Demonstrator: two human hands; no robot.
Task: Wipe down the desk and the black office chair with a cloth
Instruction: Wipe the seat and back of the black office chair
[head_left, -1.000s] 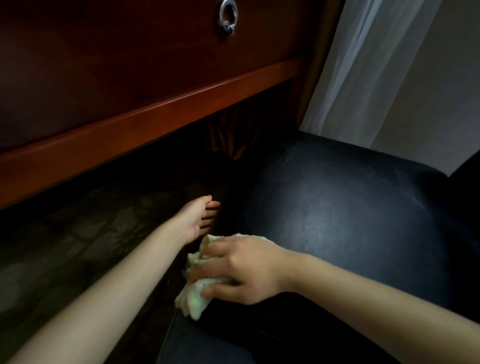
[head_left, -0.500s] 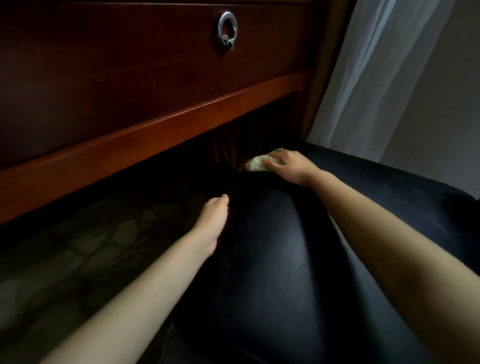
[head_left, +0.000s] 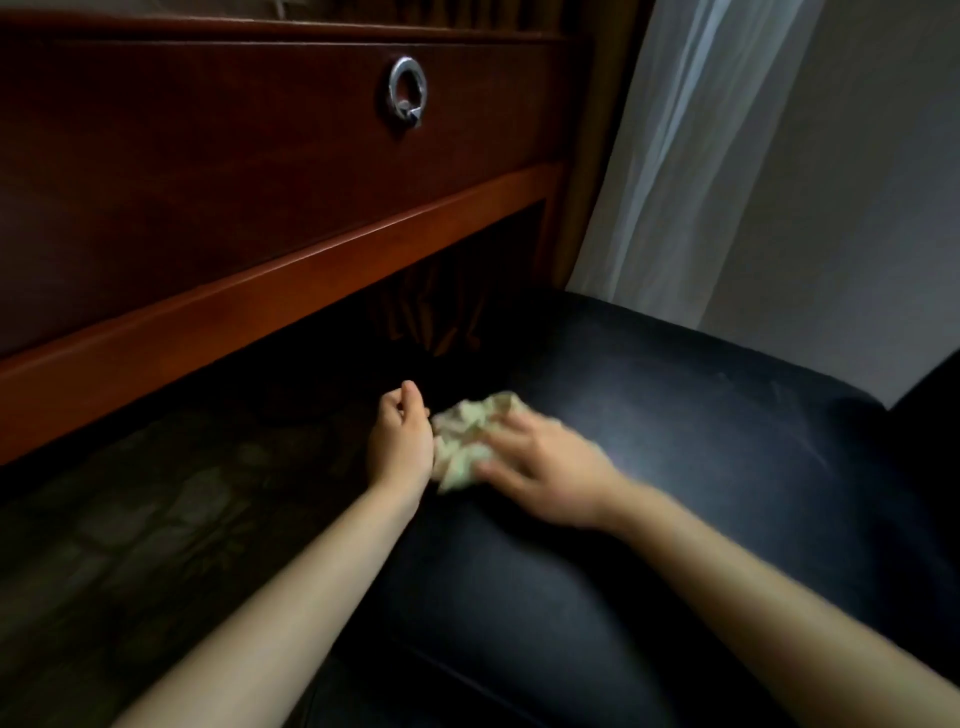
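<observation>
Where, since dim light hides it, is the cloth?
In the head view the cloth lies bunched near mid-frame on the black chair seat, partly under the right hand and just right of the left hand.

Right hand (head_left: 545, 467) presses cloth (head_left: 467, 431) on chair seat (head_left: 701, 467) beside left hand (head_left: 400, 441).

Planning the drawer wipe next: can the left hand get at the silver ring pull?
Probably yes: the left hand holds nothing and nothing stands between it and the ring pull above, though the cloth lies under the right hand.
</observation>
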